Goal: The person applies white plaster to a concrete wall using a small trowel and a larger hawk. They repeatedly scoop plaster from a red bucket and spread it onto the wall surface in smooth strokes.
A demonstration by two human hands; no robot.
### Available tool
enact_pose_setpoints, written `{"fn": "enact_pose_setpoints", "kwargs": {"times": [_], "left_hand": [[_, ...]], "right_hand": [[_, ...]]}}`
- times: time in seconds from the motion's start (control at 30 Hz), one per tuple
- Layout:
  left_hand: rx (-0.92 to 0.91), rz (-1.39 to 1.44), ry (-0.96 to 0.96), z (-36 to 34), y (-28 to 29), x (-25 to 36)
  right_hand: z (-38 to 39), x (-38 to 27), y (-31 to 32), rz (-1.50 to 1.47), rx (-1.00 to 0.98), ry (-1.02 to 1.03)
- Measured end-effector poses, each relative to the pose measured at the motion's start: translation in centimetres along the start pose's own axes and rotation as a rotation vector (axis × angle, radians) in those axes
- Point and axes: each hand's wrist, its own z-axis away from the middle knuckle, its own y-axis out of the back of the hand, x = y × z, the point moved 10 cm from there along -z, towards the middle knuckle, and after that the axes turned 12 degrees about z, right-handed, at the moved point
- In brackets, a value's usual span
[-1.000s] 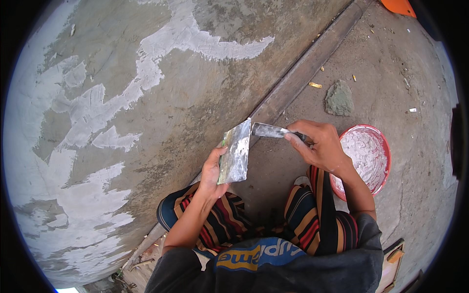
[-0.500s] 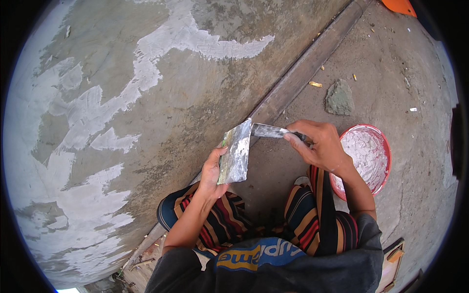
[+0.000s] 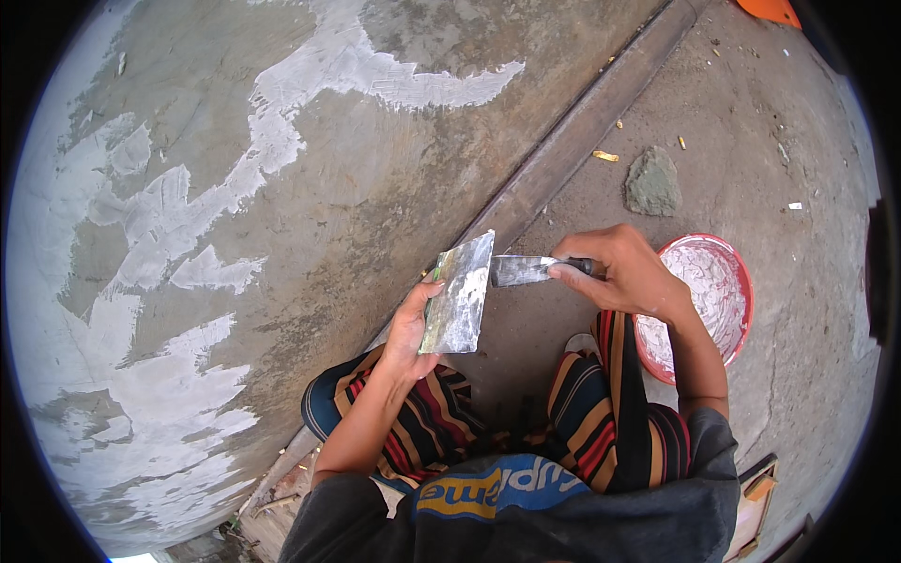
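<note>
My left hand (image 3: 411,328) is closed round the left edge of a flat, rectangular plate (image 3: 460,305) smeared with white putty. A putty knife (image 3: 522,270) with a dark handle is gripped in my right hand (image 3: 619,270). Its putty-streaked blade points left, its tip at or very close to the plate's right edge; whether they touch I cannot tell. Right of my right wrist stands a red-rimmed bucket (image 3: 748,291) of white putty, partly covered by my forearm.
A grey wall (image 3: 347,197) with white putty patches (image 3: 282,122) fills the left. Along its foot runs a long plank-like strip (image 3: 587,108). On the ground lie a grey stone (image 3: 652,183) and small yellow scraps (image 3: 605,156). An orange object (image 3: 771,11) shows at the top right.
The putty knife has shifted slightly down and to the right with my right hand. The plate in my left hand has turned a little and its top has moved right.
</note>
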Motion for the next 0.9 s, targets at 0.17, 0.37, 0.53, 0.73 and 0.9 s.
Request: {"fn": "enact_pose_setpoints", "kwargs": {"times": [0.17, 0.37, 0.53, 0.73, 0.9], "left_hand": [[-0.050, -0.066, 0.013, -0.3, 0.5, -0.3], [0.049, 0.019, -0.042, 0.3, -0.3, 0.2], [0.082, 0.056, -0.086, 0.7, -0.2, 1.1], [0.086, 0.047, -0.138, 0.8, 0.9, 1.9], [0.039, 0.004, -0.144, 0.3, 1.2, 2.1]], "right_hand": [[0.4, 0.0, -1.0, -0.028, -0.056, 0.033], [1.7, 2.4, -2.3, -0.049, -0.155, -0.093], [3.1, 5.7, -3.2, -0.416, -0.081, -0.259], [9.3, 8.6, 0.6, -0.111, 0.278, -0.420], [21.9, 9.7, 3.1, 0.163, 0.392, -0.735]]}}
